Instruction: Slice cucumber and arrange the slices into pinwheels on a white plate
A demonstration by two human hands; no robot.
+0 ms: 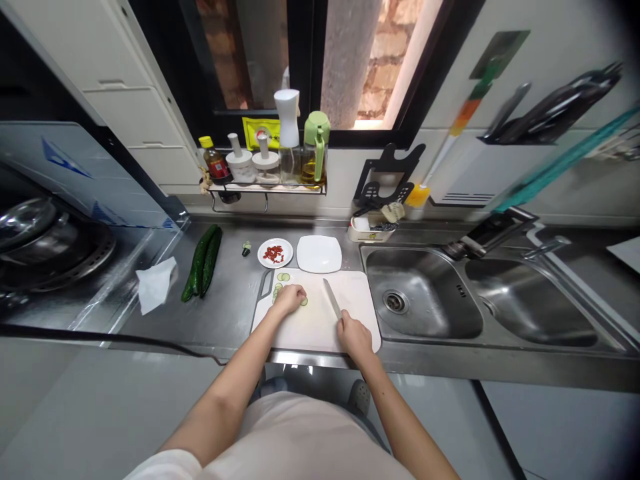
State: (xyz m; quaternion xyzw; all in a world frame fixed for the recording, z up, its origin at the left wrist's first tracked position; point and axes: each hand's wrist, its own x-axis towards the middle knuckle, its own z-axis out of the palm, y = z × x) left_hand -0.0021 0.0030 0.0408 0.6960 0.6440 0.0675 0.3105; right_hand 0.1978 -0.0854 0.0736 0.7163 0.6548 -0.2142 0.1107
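Observation:
My right hand [356, 335] is wrapped round the handle of a kitchen knife [332, 299], its blade angled up and left over the white cutting board [320, 333]. On the left part of the board, my left hand [289, 299] has its fingers curled together, with a cucumber slice [304, 302] at the fingertips. More cucumber slices [283, 277] lie beyond that hand and partly behind it. Just past the board stand a plate of chopped red pieces [274, 253] and a plain white plate [319, 254].
Two whole cucumbers [201, 262] and a white paper towel [155, 285] lie left on the steel counter. Small dark-green scraps [246, 249] sit near the plates. A double sink [425, 293] is on the right. Seasoning jars and an oil bottle [315, 150] fill the wall rack.

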